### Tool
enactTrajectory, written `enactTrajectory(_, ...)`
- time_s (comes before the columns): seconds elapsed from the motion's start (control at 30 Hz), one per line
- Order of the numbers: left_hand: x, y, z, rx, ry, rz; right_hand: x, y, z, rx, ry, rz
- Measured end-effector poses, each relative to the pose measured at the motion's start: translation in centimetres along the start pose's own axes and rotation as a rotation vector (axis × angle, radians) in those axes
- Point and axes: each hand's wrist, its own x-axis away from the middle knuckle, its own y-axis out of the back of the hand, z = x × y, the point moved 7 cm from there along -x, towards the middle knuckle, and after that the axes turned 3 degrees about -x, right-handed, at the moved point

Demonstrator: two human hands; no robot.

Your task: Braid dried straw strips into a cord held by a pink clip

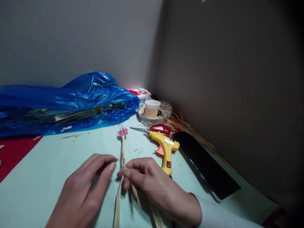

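A thin braid of pale, flat plant-fibre strands (pixel 123 148) runs toward me from a pink binder clip (pixel 123 132) on the table. My right hand (pixel 147 177) pinches the braid's near end between thumb and fingers. Below that grip, loose strands (pixel 118 201) spread toward me, some partly hidden by the right hand. My left hand (pixel 87 186) is just left of the braid, apart from it. Its thumb and forefinger curve toward each other, with nothing visible between them.
Right of the braid lie a yellow glue gun (pixel 168 152), red-handled scissors (pixel 161 129) and a black-screened device (pixel 206 164). A paper cup (pixel 152 108) stands in a woven tray (pixel 168 109). Blue plastic (pixel 95 85) with bundled strips lies at the back left, near fibre scraps.
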Motion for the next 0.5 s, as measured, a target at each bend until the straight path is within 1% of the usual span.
enactTrajectory(0.03,-0.5,-0.7,0.8,0.101,0.094,0.107,0.0,0.0,0.1,0.031,0.024,0.015)
enactTrajectory(0.1,-0.6,-2.6,1.9,0.328,0.244,0.322,0.1,-0.1,0.3,0.082,0.082,0.059)
enactTrajectory(0.13,-0.4,-3.4,2.2,0.436,0.3,0.408,0.2,-0.2,0.4,0.1,0.108,0.081)
enactTrajectory(0.17,-0.2,-4.0,2.3,0.519,0.342,0.465,0.2,-0.3,0.6,0.114,0.13,0.101)
enactTrajectory(0.23,0.2,-4.6,2.2,0.619,0.391,0.508,0.4,-0.5,0.8,0.132,0.152,0.135)
enactTrajectory(0.3,0.3,-4.8,1.9,0.662,0.4,0.516,0.5,-0.6,1.1,0.131,0.158,0.154)
enactTrajectory(0.43,0.4,-4.9,1.7,0.672,0.385,0.528,0.4,-0.7,1.4,0.139,0.163,0.17)
enactTrajectory(0.5,0.4,-5.0,1.9,0.679,0.41,0.536,0.4,-0.8,1.3,0.176,0.17,0.184)
